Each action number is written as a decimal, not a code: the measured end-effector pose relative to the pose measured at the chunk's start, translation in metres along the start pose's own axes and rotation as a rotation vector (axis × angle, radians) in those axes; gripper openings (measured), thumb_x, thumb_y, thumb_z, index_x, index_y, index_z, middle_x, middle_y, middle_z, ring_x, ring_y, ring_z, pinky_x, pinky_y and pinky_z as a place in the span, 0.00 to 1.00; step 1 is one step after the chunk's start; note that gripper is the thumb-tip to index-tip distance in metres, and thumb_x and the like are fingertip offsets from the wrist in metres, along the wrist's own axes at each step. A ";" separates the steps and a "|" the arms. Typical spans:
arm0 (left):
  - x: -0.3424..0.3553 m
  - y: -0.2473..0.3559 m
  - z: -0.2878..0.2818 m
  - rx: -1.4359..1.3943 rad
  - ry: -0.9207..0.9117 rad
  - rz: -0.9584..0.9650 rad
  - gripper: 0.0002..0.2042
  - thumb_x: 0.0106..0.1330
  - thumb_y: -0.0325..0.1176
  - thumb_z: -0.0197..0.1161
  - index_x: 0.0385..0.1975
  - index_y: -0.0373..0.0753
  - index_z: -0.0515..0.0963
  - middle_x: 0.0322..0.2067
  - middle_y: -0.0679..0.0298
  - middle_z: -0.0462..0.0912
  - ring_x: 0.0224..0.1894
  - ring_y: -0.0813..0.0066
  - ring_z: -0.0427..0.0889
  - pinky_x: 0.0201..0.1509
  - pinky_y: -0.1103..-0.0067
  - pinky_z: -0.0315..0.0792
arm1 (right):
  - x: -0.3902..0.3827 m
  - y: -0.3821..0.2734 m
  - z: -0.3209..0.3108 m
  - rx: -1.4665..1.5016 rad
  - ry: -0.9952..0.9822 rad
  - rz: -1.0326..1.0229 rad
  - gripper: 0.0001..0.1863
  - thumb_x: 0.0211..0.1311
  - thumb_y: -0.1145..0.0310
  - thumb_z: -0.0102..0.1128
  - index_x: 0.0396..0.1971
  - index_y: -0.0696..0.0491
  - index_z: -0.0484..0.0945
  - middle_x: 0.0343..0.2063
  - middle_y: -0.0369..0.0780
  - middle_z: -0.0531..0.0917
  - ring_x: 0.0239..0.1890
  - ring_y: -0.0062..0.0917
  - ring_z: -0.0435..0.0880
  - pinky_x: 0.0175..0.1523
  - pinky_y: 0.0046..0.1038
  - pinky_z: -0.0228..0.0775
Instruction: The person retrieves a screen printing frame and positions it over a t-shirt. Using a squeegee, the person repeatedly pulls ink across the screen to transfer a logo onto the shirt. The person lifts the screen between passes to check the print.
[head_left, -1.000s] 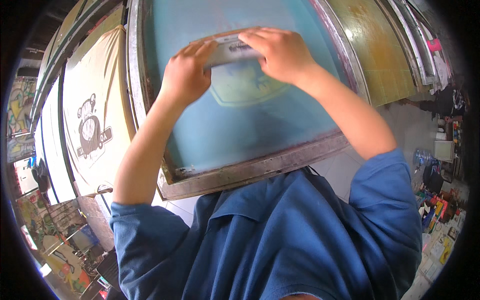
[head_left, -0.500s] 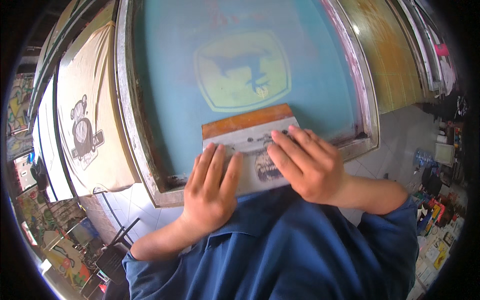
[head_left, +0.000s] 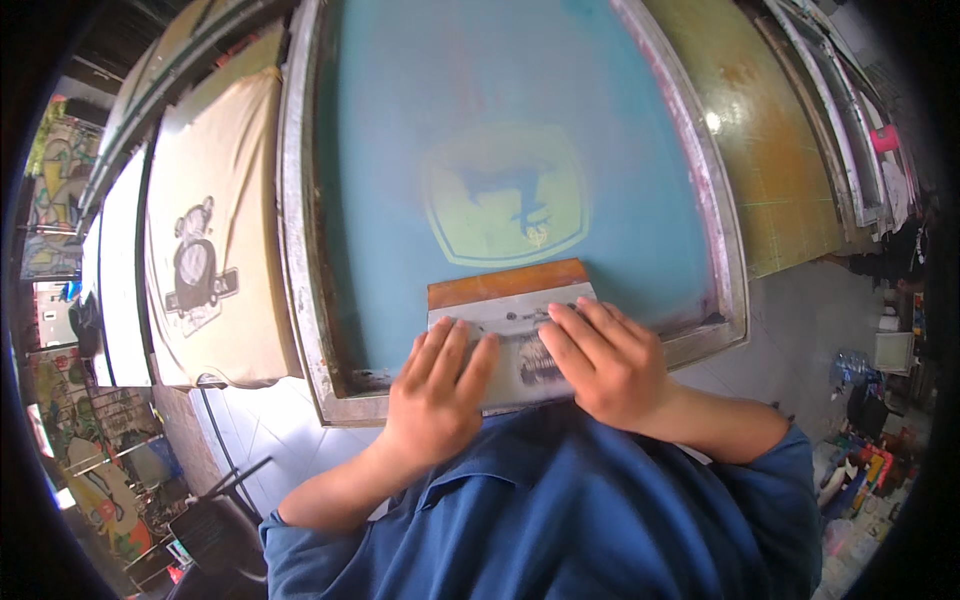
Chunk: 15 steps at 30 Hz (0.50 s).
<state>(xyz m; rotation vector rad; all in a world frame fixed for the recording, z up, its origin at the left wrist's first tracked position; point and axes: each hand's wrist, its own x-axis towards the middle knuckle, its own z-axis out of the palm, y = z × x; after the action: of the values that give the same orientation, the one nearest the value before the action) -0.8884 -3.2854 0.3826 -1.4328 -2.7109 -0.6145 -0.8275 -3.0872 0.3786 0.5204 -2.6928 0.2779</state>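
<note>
Evidently your left hand [head_left: 436, 398] and right hand [head_left: 616, 372], fingers [head_left: 478, 368] slightly spread, clasp both ends of the grey squeegee [head_left: 510, 318] at six o'clock from the yellow emblem [head_left: 508, 200], and it looks light and stiff, its amber edge [head_left: 508, 283] probably springier, so hold its handle [head_left: 506, 355] evenly.

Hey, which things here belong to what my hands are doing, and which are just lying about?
In the work:
wide grey squeegee with orange blade, under left hand and right hand
blue mesh screen in grey frame

Seemingly not:
cream cloth with dark print
glossy olive-brown board
small pink object
</note>
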 end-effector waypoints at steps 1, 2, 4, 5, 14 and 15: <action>0.007 -0.001 -0.007 -0.031 -0.015 -0.007 0.25 0.38 0.23 0.58 0.44 0.33 0.72 0.42 0.46 0.74 0.47 0.51 0.74 0.48 0.67 0.72 | 0.004 0.003 -0.008 0.035 -0.017 0.035 0.13 0.45 0.74 0.53 0.34 0.59 0.74 0.35 0.45 0.78 0.35 0.38 0.79 0.37 0.31 0.74; 0.012 -0.003 -0.013 -0.072 -0.032 -0.027 0.29 0.33 0.22 0.60 0.45 0.33 0.71 0.43 0.46 0.73 0.48 0.52 0.74 0.50 0.68 0.71 | 0.010 0.006 -0.016 0.077 -0.046 0.062 0.16 0.40 0.76 0.55 0.36 0.59 0.74 0.36 0.45 0.79 0.37 0.39 0.79 0.39 0.32 0.74; 0.035 0.001 -0.041 -0.211 -0.043 -0.001 0.34 0.39 0.27 0.66 0.53 0.33 0.64 0.46 0.45 0.72 0.50 0.53 0.72 0.53 0.69 0.68 | 0.015 0.012 -0.037 0.118 -0.027 0.127 0.21 0.34 0.79 0.58 0.37 0.60 0.73 0.37 0.45 0.79 0.39 0.40 0.79 0.40 0.32 0.73; 0.049 0.007 -0.060 -0.349 -0.015 -0.014 0.37 0.41 0.32 0.70 0.55 0.32 0.61 0.48 0.46 0.71 0.52 0.53 0.71 0.56 0.69 0.65 | 0.016 0.017 -0.046 0.123 0.020 0.155 0.23 0.33 0.79 0.59 0.38 0.60 0.73 0.36 0.45 0.79 0.39 0.40 0.79 0.40 0.32 0.73; 0.008 -0.139 -0.046 -0.140 0.437 -0.763 0.30 0.50 0.48 0.66 0.44 0.28 0.71 0.41 0.46 0.77 0.47 0.61 0.76 0.50 0.72 0.68 | -0.066 0.154 -0.080 1.650 0.566 0.916 0.19 0.55 0.62 0.56 0.44 0.56 0.72 0.39 0.37 0.78 0.43 0.26 0.76 0.49 0.28 0.65; 0.002 -0.138 -0.049 0.013 0.240 -0.926 0.33 0.50 0.56 0.62 0.41 0.27 0.71 0.40 0.45 0.77 0.43 0.58 0.77 0.46 0.71 0.70 | -0.071 0.163 -0.073 1.684 0.622 0.886 0.20 0.55 0.60 0.55 0.45 0.56 0.72 0.41 0.37 0.78 0.45 0.26 0.74 0.51 0.29 0.63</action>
<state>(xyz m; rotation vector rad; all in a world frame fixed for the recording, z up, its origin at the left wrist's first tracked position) -1.0078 -3.3708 0.3823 0.0067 -3.0188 -0.6971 -0.8064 -2.8967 0.3965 -0.4157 -1.3128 2.4002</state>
